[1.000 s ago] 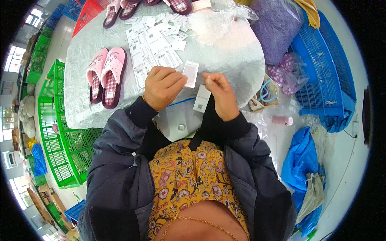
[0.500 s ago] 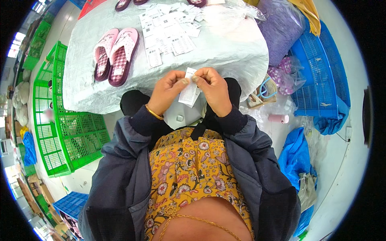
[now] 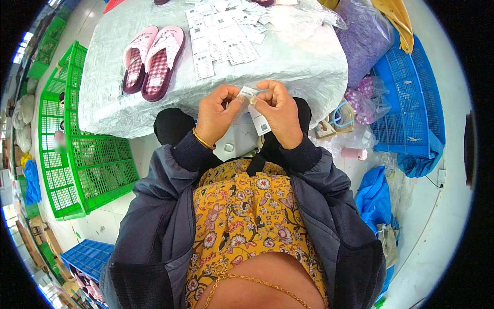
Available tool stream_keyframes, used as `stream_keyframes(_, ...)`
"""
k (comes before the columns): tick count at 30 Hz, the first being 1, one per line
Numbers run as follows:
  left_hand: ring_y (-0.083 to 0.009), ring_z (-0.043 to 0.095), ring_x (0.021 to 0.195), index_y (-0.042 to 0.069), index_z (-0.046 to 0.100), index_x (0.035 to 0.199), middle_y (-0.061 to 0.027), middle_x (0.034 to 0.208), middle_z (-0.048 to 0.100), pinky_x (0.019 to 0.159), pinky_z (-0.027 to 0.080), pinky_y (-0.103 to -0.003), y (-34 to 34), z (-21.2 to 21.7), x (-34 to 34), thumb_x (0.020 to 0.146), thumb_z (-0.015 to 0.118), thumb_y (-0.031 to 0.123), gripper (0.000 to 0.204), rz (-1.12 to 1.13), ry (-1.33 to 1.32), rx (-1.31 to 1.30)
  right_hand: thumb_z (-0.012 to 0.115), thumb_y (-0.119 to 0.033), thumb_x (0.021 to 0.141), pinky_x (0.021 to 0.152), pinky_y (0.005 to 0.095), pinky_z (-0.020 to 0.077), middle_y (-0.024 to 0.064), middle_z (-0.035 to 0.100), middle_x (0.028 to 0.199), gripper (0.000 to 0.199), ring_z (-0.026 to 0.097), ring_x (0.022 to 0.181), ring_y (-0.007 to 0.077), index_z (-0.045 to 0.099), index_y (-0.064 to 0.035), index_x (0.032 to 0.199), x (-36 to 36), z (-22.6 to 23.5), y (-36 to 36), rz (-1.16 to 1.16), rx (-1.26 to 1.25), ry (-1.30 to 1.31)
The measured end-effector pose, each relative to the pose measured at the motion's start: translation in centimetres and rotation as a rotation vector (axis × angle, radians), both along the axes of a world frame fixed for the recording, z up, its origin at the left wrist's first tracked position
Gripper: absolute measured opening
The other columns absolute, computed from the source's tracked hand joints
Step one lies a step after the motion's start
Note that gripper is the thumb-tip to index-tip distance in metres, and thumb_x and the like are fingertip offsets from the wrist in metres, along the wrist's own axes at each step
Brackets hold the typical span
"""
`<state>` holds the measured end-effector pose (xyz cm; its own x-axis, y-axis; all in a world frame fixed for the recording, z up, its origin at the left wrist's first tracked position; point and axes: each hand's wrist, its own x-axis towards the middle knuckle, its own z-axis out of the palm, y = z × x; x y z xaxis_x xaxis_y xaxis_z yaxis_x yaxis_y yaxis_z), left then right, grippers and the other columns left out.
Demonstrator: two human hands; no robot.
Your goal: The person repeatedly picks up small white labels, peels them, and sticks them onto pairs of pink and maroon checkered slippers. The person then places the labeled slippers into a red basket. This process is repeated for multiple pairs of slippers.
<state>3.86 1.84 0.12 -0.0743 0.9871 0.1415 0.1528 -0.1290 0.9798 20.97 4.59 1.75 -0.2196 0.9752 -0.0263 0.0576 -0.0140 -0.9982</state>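
Observation:
Over the table's near edge, my left hand (image 3: 218, 112) and my right hand (image 3: 278, 112) meet, both closed in pinches. Between them is a white paper tag (image 3: 261, 123) with print and a small square code; its lower part hangs below my right fingers. The top of it is bent or doubled where the fingertips grip, and I cannot tell if it is more than one tag. A pair of pink slippers (image 3: 163, 54) with dark checked insoles lies on the table to the left. Many similar white tags (image 3: 218, 38) are spread out beyond my hands.
The table (image 3: 110, 87) has a wrinkled plastic cover. Green crates (image 3: 103, 165) stand on the left. To the right are a blue crate (image 3: 404, 121), a purple bagged bundle (image 3: 363, 44) and a small open box (image 3: 334, 123). A blue plastic sheet (image 3: 375, 198) lies lower right.
The tag has been turned between my fingers, so its lower part now hangs to the right with the code showing. The slippers and loose tags sit slightly higher in view.

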Motion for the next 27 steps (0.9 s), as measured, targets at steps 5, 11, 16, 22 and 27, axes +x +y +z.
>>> stream_keyframes(5, -0.0028, 0.055, 0.074, 0.0, 0.064, 0.101, 0.0027, 0.083, 0.063, 0.066, 0.047, -0.02, -0.13, 0.41, -0.04, 0.092, 0.066, 0.006, 0.01, -0.007, 0.046, -0.025, 0.069, -0.004, 0.085, 0.065, 0.022, 0.0467, 0.0006, 0.065, 0.081, 0.033, 0.056, 0.072, 0.0052, 0.057, 0.001, 0.117, 0.17, -0.42, 0.13, 0.009, -0.002, 0.021)
stream_keyframes(11, -0.0042, 0.054, 0.072, 0.0, 0.065, 0.099, 0.0014, 0.08, 0.063, 0.064, 0.047, -0.022, -0.01, 0.36, 0.16, 0.091, 0.067, 0.006, 0.01, 0.005, 0.118, 0.036, 0.067, -0.004, 0.086, 0.065, 0.0214, 0.0463, 0.0002, 0.064, 0.081, 0.033, 0.055, 0.071, 0.0048, 0.058, 0.0014, 0.118, 0.56, -0.58, 0.15, 0.03, -0.043, 0.036)
stream_keyframes(16, -0.0069, 0.056, 0.07, 0.0, 0.066, 0.097, -0.0025, 0.077, 0.064, 0.063, 0.048, -0.024, 0.1, 0.48, 0.31, 0.09, 0.067, 0.006, 0.009, 0.005, 0.153, 0.055, 0.067, -0.004, 0.086, 0.066, 0.0209, 0.0462, 0.0003, 0.064, 0.082, 0.034, 0.055, 0.072, 0.0047, 0.058, 0.0018, 0.119, 0.75, -0.77, 0.18, 0.052, -0.059, 0.066)
stream_keyframes(22, -0.0081, 0.057, 0.069, -0.001, 0.067, 0.097, -0.0044, 0.078, 0.065, 0.063, 0.048, -0.026, 0.25, 0.1, 0.37, 0.091, 0.068, 0.01, 0.012, 0.012, 0.169, 0.033, 0.067, -0.004, 0.086, 0.066, 0.0209, 0.0463, 0.0004, 0.063, 0.082, 0.034, 0.055, 0.073, 0.0048, 0.059, 0.0021, 0.119, 0.79, -0.89, 0.2, 0.051, -0.081, 0.077)
stream_keyframes(27, -0.0086, 0.058, 0.069, 0.0, 0.067, 0.097, -0.0049, 0.077, 0.066, 0.063, 0.048, -0.026, 0.23, 0.1, 0.4, 0.091, 0.067, 0.009, 0.012, 0.008, 0.177, 0.035, 0.067, -0.004, 0.087, 0.067, 0.0216, 0.0468, 0.0004, 0.063, 0.083, 0.034, 0.056, 0.074, 0.0053, 0.059, 0.0022, 0.119, 0.85, -0.94, 0.26, 0.041, -0.077, 0.056)
